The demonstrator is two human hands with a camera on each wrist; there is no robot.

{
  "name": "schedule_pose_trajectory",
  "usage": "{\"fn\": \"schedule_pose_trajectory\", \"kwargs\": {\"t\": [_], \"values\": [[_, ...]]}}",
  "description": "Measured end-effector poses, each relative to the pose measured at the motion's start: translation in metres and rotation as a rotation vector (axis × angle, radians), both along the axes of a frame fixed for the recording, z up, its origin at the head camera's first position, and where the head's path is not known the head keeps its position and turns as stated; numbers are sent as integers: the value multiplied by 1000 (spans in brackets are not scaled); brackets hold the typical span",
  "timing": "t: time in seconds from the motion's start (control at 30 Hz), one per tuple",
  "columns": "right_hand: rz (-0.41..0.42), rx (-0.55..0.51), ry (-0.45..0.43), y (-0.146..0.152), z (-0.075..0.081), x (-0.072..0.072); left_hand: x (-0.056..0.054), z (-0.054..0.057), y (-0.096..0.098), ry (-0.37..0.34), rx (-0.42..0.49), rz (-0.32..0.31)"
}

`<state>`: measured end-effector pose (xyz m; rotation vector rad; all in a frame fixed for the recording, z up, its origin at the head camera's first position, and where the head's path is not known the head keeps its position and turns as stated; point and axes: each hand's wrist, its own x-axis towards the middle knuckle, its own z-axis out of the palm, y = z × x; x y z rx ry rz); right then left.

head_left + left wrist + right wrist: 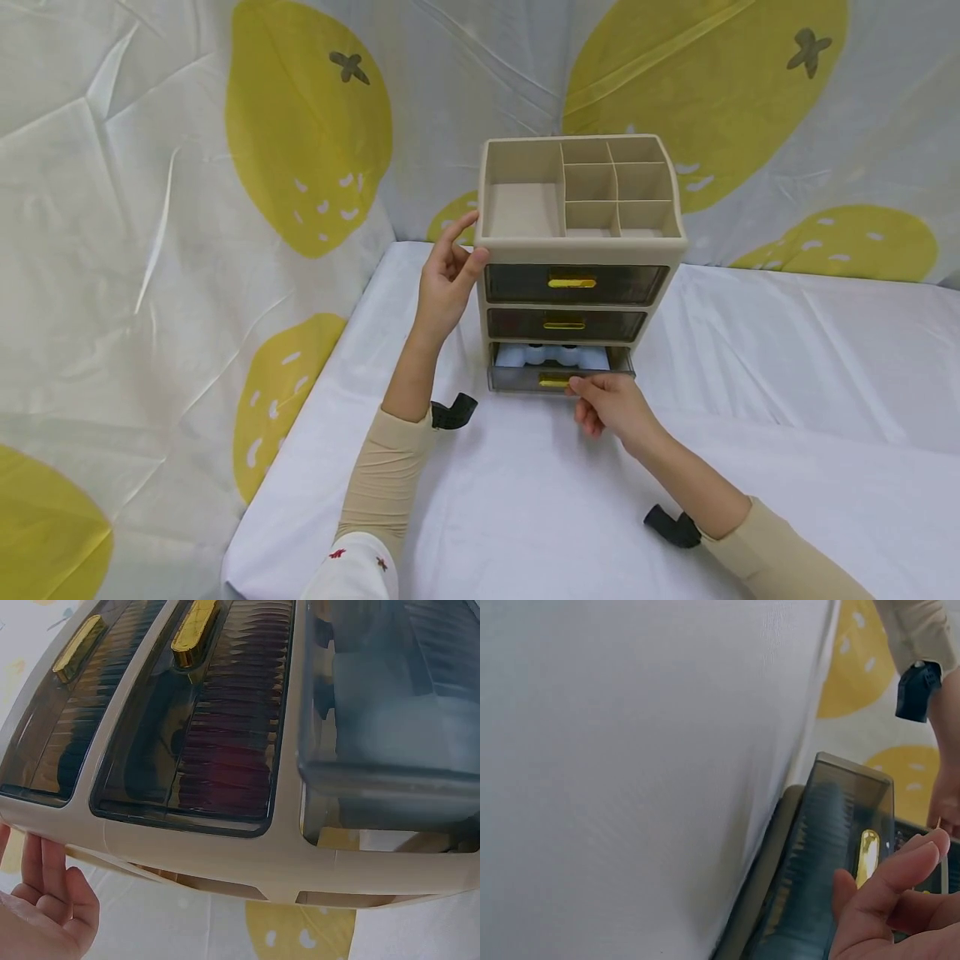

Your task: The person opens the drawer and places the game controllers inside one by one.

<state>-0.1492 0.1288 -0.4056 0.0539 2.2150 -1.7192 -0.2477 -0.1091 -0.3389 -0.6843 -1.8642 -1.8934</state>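
A beige desktop organizer (585, 251) with three dark see-through drawers stands at the table's far side. Its bottom drawer (517, 380) is pulled partway out, and a pale blue object (551, 357) with rounded bumps lies inside. At the gold drawer handle (553, 380), the thumb and forefinger of my right hand (611, 408) pinch its right end; the right wrist view shows this handle (868, 857) between the fingers. My left hand (446, 287) touches the organizer's upper left corner, thumb at the front edge and forefinger along the side. In the left wrist view, its fingers (52, 866) rest against the side wall.
The middle drawer (225, 750) holds something dark red, seen through its front. Divided compartments (588, 187) form the organizer's top. White cloth covers the table (525, 500), and a lemon-printed curtain (480, 67) hangs behind and to the left. Black wrist mounts (453, 412) sit on both forearms.
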Motion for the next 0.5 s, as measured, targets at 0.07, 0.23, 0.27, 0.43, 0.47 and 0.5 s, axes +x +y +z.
{"fn": "schedule_pose_trajectory", "kwargs": {"t": [0.07,0.23,0.27,0.43,0.47,0.5], "values": [[-2,-4,3,0,0,-2,-1,-1,0,1,-1,3],[-7,-15,5,0,1,-6,-1,-1,-1,-1,-5,4],[-6,-18,5,0,1,-7,0,-1,-1,0,-5,3],[-12,-22,12,-1,-1,-12,-1,-1,0,6,0,4],[-15,-21,12,-1,-1,-13,-1,-1,0,5,2,3],[-19,-20,12,-1,-1,-14,-1,0,0,3,3,3]]}}
